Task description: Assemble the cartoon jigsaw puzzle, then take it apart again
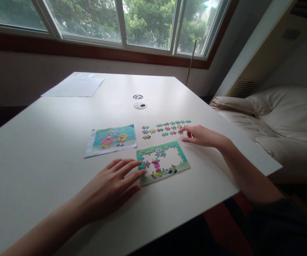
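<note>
A partly assembled jigsaw puzzle [183,166] lies flat on the white table, its cartoon border joined around a large gap in the middle. My left hand [113,183] rests at the puzzle's left edge, fingers stretched out over that side and holding nothing. Behind the puzzle, several loose puzzle pieces [167,128] are spread in rough rows. My right hand [203,136] is at the right end of these rows. Its index fingertip is on or just above a piece, while the thumb stays apart below it.
Left of the loose pieces lies a printed reference picture [114,139] of the cartoon. Two round markings [140,106] sit farther back on the white table [49,142]. White paper sheets [73,87] lie at the far left corner. A pale sofa [270,110] stands right of the table.
</note>
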### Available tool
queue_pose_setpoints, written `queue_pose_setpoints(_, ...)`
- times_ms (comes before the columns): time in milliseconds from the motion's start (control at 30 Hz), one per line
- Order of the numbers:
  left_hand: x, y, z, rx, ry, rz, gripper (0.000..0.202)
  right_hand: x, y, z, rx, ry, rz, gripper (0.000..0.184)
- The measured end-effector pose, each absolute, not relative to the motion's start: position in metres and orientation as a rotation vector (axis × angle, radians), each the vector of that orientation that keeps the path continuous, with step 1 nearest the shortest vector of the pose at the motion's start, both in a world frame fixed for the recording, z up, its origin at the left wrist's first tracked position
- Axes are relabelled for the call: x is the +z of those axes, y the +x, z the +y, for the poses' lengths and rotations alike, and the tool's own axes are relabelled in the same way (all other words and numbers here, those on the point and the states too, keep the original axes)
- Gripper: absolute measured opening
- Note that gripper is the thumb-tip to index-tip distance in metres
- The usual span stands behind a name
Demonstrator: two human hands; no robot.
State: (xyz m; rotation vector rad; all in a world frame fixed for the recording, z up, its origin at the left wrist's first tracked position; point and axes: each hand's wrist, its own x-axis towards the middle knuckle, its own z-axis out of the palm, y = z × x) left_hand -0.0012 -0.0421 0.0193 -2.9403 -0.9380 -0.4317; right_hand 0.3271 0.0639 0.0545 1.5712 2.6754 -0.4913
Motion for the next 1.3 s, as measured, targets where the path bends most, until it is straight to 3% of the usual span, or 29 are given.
queue_pose_setpoints(367,0.018,-0.004,-0.04,-0.443,-2.9,-0.957,0.025,0.049,0.331,0.073,-0.416,1.632,2.71,0.026)
queue_pose_setpoints(600,0.016,-0.003,-0.04,-0.423,-2.917,-0.947,0.026,0.047,0.335,0.079,-0.539,1.64,2.64,0.02)
queue_pose_setpoints(900,0.017,0.005,-0.046,-0.466,-2.932,-0.897,0.027,0.045,0.342,0.085,-0.58,1.65,2.638,0.02)
queue_pose_setpoints(1100,0.017,0.015,-0.053,-0.461,-2.992,-0.86,0.028,0.05,0.33,0.077,-0.784,1.646,2.772,0.015)
queue_pose_setpoints(1300,0.016,0.027,-0.062,-0.465,-3.069,-0.849,0.03,0.052,0.289,0.043,-1.129,1.3,2.97,0.018)
